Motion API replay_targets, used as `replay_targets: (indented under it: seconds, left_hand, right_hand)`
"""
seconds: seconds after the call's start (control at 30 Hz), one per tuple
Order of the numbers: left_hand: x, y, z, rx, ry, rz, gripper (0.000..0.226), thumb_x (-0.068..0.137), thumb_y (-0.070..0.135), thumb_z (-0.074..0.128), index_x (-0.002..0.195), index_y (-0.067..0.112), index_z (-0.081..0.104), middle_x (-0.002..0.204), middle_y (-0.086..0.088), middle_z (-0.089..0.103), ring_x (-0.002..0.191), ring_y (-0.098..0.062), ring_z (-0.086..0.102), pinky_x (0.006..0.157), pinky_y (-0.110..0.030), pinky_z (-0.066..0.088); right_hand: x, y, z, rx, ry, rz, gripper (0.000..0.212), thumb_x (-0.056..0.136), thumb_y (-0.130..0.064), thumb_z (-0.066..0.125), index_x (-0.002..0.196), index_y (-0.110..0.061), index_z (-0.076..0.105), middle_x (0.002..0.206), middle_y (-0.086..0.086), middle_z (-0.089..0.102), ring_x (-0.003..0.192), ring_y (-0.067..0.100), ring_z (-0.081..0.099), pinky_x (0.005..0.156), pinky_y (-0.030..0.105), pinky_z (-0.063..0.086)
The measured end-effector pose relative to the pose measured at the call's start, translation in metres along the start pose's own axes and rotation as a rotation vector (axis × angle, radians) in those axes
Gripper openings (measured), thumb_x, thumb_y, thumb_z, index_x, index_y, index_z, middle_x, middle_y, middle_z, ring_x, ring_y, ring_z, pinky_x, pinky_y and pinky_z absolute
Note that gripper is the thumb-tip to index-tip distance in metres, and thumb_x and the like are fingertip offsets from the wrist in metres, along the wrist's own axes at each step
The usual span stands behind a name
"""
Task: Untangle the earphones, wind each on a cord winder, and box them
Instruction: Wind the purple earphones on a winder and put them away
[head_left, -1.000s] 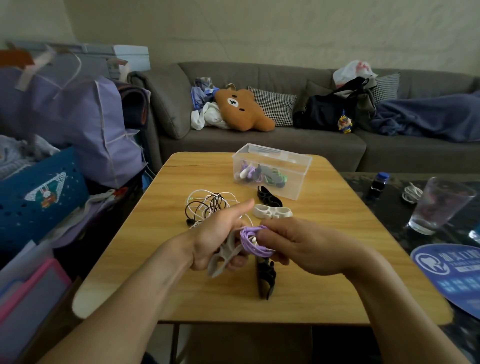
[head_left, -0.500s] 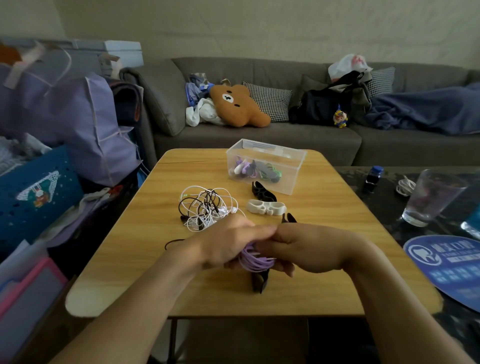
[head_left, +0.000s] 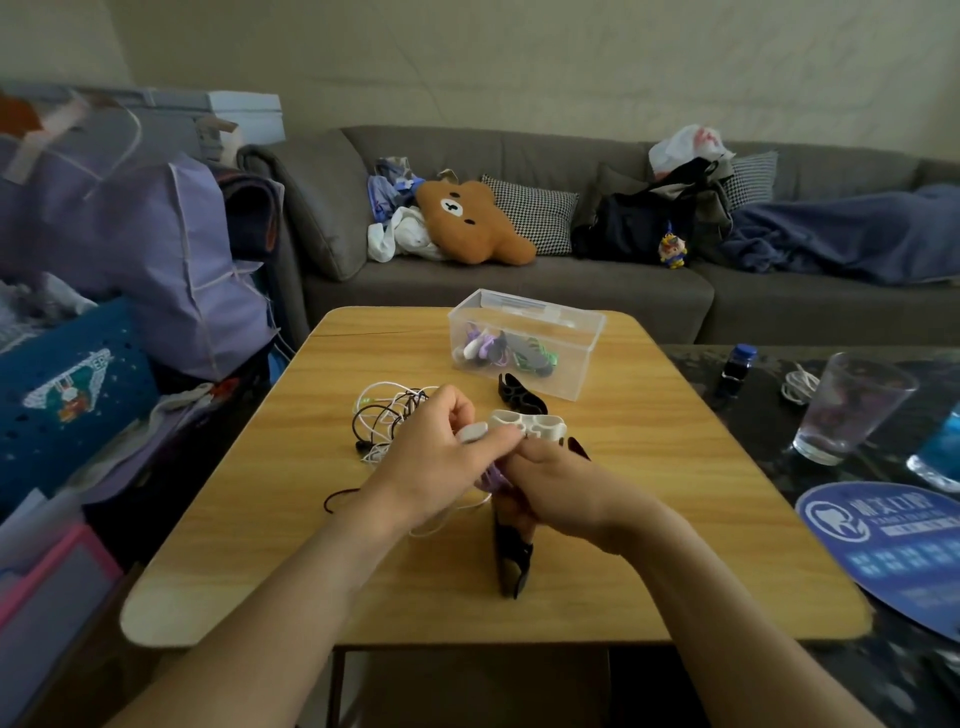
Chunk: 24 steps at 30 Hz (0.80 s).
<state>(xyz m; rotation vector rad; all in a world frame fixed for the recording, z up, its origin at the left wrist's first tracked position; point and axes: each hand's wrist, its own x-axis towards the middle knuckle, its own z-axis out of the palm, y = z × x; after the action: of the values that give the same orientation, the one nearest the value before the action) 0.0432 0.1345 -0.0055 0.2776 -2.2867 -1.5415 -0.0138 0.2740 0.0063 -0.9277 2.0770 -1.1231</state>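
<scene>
Left hand: my left hand (head_left: 434, 457) is curled round the grey cord winder (head_left: 471, 431), whose tip pokes out past my fingers towards 12 o'clock; I grip it so it serves as a steady core for winding.
Right hand: my right hand (head_left: 561, 480) is closed on the purple earphone cord (head_left: 491, 477), pinching it against the winder, I judge to keep the turns tight.
Why mid-table: both hands meet just above the wooden table (head_left: 675, 467), close to me, so nothing drops far if it slips.
Loose tail: a thin white cord (head_left: 441, 522) trails from under my left hand towards 7 o'clock; I cannot tell which earphone it belongs to.
Tangle: the remaining earphones (head_left: 387, 415) lie knotted at 10 o'clock of my hands, touching my left knuckles, not yet sorted.
Spare winders: a white winder (head_left: 530, 423) sits just beyond my fingers at 12 o'clock, a black winder (head_left: 519, 392) beyond it, and another black winder (head_left: 511, 561) lies at 6 o'clock under my wrists.
Box: the clear box (head_left: 587, 358) at 1 o'clock already holds wound sets, within easy reach for this one.
</scene>
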Motion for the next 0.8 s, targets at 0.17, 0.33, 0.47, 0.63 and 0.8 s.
replay_targets:
  seconds: [0.17,0.33,0.47,0.63,0.8]
  left_hand:
    - [-0.005,0.002,0.009,0.027,0.245,0.123,0.019,0.086,0.032,0.071,0.077,0.017,0.066,0.077,-0.002,0.066,0.070,-0.015,0.065,0.063,-0.037,0.058]
    - [-0.008,0.007,0.011,0.112,0.457,0.486,0.025,0.088,0.039,0.063,0.079,0.016,0.067,0.091,0.000,0.054,0.081,-0.009,0.058,0.067,-0.012,0.047]
    - [-0.008,0.007,0.014,0.167,0.420,0.581,0.025,0.088,0.037,0.065,0.086,0.012,0.071,0.097,-0.001,0.050,0.092,-0.003,0.054,0.078,-0.012,0.047]
    - [-0.010,0.011,0.019,0.215,0.429,0.489,0.011,0.086,0.025,0.066,0.088,0.015,0.070,0.094,0.001,0.059,0.088,-0.008,0.058,0.078,-0.018,0.048]
    - [-0.011,0.015,0.019,0.082,0.258,0.058,0.029,0.085,0.023,0.071,0.108,0.018,0.053,0.095,0.008,0.062,0.076,0.003,0.061,0.067,-0.019,0.051]
  right_hand:
    - [0.004,0.000,0.011,0.366,-0.031,0.085,0.036,0.109,-0.031,0.034,0.101,-0.005,0.057,0.075,0.007,0.051,0.060,0.015,0.048,0.059,0.030,0.045]
    - [0.003,-0.012,0.019,0.598,0.054,-0.058,0.034,0.109,-0.022,0.037,0.116,-0.009,0.067,0.096,0.010,0.069,0.079,0.020,0.066,0.061,0.029,0.054]
    - [0.003,-0.009,0.016,0.610,0.135,-0.129,0.032,0.105,-0.010,0.040,0.104,-0.007,0.071,0.092,0.008,0.074,0.086,0.020,0.070,0.073,0.033,0.058]
    - [0.013,0.005,0.011,0.247,0.584,-0.124,0.031,0.105,-0.023,0.045,0.090,-0.011,0.069,0.084,0.007,0.075,0.082,0.024,0.071,0.069,0.037,0.057]
    - [0.011,0.003,0.015,-0.083,0.730,-0.183,0.023,0.106,-0.026,0.042,0.093,-0.021,0.060,0.093,0.000,0.065,0.083,0.014,0.060,0.064,0.027,0.045]
